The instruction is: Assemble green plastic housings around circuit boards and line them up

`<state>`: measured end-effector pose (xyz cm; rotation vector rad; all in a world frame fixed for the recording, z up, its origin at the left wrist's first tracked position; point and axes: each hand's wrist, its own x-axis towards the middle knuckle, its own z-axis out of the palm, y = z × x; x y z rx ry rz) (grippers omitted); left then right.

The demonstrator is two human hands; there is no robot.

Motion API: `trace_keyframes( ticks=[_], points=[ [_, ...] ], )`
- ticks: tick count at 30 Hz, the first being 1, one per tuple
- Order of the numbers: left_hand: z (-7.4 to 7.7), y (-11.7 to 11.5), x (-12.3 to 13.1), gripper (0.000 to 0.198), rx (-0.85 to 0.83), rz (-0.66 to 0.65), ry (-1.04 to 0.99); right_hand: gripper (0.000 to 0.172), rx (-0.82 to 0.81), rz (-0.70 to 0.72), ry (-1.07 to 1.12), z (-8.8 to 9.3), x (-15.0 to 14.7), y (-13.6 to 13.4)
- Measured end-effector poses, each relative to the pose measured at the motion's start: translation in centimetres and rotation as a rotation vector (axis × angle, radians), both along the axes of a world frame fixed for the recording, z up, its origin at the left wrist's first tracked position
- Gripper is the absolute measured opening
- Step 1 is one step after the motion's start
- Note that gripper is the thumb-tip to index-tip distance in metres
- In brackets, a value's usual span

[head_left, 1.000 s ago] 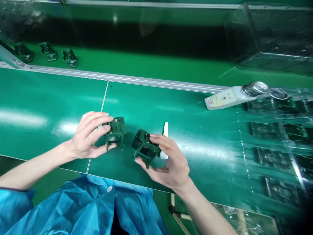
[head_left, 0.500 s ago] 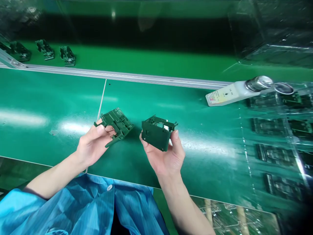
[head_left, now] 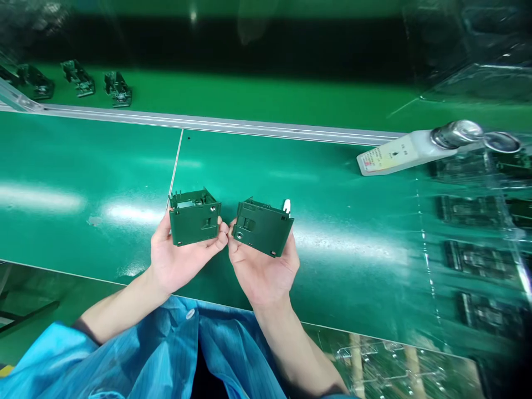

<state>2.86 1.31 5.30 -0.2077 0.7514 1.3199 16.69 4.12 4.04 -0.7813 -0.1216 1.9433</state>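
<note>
One green workbench (head_left: 353, 288): stretches before the wearer, a white bottle (head_left: 390, 153) towards the right.
Held parts: a left dark-green housing (head_left: 193, 224) and a right dark-green housing (head_left: 261, 228), side by side above the bench, broad faces towards the wearer.
Careful handling: I'd grip both by their sides, sparing the thin upper edges.
Left fingers: the left hand (head_left: 178, 266) cups from below, digits clasping opposite sides.
Right fingers: the right hand (head_left: 264, 277) likewise, spread its housing's width; whether fingertips meet midway, I can't tell.

Left hand (head_left: 178, 261), right hand (head_left: 264, 270) close together, palms up, fingers (head_left: 221, 237) curled; bare forearms (head_left: 120, 306) angled inward.
</note>
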Motion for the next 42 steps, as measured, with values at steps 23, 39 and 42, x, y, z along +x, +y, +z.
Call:
trace_keyframes(
  ticks=[23, 39, 42],
  points=[
    [0.1, 0.5, -6.0, 0.063, 1.004, -0.284, 1.405, 0.065, 1.282, -0.215, -1.133, 0.8, 4.6, 1.2],
    [1.5, 0.5, -6.4, 0.063, 1.069, -0.255, 1.566, 0.07, 1.421, -0.201, -1.088, 1.5, 4.1, 1.7],
    [1.8, 0.4, -6.4, 0.064, 1.087, -0.26, 1.557, 0.074, 1.417, -0.148, -1.091, 1.2, 4.0, 1.6]
  ],
)
